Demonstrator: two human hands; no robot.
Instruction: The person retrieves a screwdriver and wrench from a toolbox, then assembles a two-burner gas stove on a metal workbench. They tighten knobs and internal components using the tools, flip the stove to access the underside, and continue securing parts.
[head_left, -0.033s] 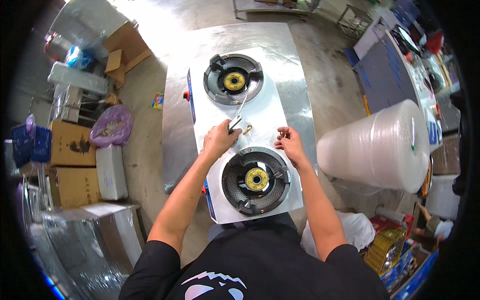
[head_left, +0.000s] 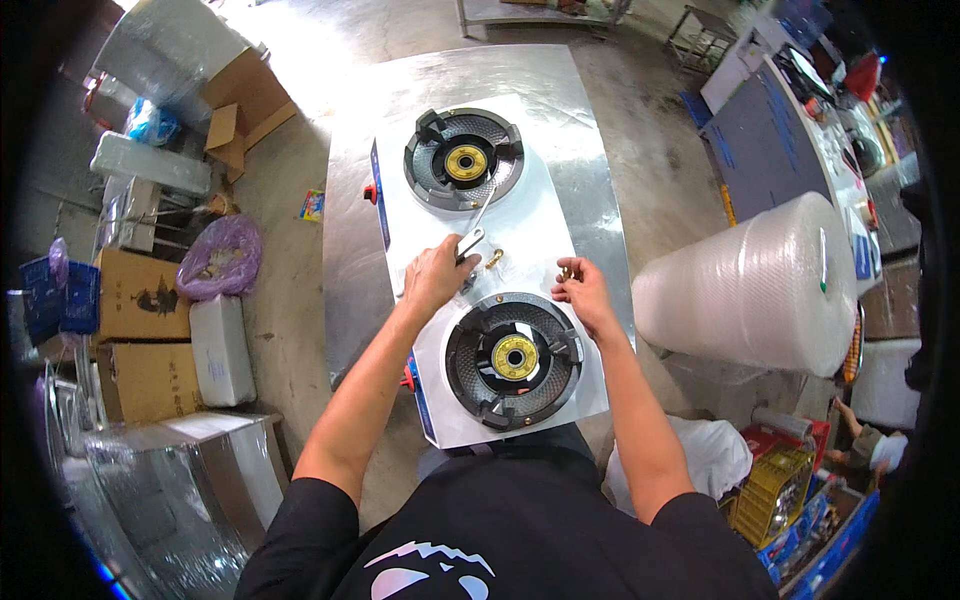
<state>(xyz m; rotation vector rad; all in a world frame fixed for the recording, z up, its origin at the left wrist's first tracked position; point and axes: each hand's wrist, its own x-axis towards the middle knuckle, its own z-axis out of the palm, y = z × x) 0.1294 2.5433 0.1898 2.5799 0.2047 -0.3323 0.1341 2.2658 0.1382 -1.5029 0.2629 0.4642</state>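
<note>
A white two-burner gas stove [head_left: 540, 215] lies lengthwise in front of me, with a far burner [head_left: 466, 162] and a near burner [head_left: 514, 358], each with a black ring and brass centre. Over the stove's middle, my left hand [head_left: 436, 276] is closed on what looks like a silver wrench [head_left: 470, 242]; its lower end is mostly hidden by my fingers. Just right of it, a brass fitting [head_left: 495, 259] sits on the stove. At the stove's right edge, my right hand [head_left: 587, 292] pinches a small brass piece [head_left: 567, 273] between its fingertips. A thin metal rod [head_left: 486, 207] slants by the far burner.
The stove rests on a metal-topped table [head_left: 350, 300]. Right of it stands a large bubble-wrap roll [head_left: 740, 285]. Cardboard boxes [head_left: 145, 290] and a purple bag [head_left: 220, 256] are on the left. A yellow crate [head_left: 775, 490] stands at lower right, near another person [head_left: 870, 440].
Both hands keep nearly the same pose. The whole view has shifted very slightly.
</note>
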